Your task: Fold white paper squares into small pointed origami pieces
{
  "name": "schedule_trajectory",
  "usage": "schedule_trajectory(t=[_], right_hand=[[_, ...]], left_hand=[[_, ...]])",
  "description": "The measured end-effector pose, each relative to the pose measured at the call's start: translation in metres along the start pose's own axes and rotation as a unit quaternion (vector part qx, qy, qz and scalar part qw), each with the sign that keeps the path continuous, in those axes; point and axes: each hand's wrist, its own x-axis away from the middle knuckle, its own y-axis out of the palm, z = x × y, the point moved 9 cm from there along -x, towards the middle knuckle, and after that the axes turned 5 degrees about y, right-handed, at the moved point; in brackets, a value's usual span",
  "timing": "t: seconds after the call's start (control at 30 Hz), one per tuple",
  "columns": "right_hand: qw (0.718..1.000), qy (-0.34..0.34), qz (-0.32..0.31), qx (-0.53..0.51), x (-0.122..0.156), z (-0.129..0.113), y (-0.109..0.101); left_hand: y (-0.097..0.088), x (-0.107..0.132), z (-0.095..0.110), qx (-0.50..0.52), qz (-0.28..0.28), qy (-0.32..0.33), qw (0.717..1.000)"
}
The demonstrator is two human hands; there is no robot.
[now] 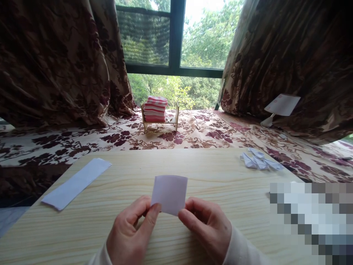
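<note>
Small paper slip [169,193] held up just over the table [110,209]: left hand [132,232] and right hand [208,224] each have a pinch grip on a bottom corner. Looks featherlight and floppy, creases easily, so corners seem right.

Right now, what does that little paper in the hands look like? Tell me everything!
The small paper is a plain white, nearly square piece, thin and slightly curved, with no print showing. It is held up facing the camera, over the pale wooden table. The left hand pinches its lower left corner and the right hand pinches its lower right corner. Nothing else seems to touch it.
</note>
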Motion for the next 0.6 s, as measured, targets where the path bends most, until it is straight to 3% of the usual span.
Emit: schedule_trajectory(t=[0.27, 0.43, 0.6], right_hand=[[0.998, -0.060, 0.009, 0.016, 0.004, -0.007, -0.001], [0.995, -0.084, 0.009, 0.050, 0.007, -0.014, -0.005], [0.980, -0.151, -0.007, 0.129, 0.012, -0.024, 0.002]], left_hand=[[0.018, 0.006, -0.009, 0.023, -0.096, -0.051, 0.994], [0.022, 0.008, -0.006, 0.093, -0.106, -0.071, 0.987], [0.015, 0.005, -0.008, 0.100, -0.094, -0.085, 0.987]])
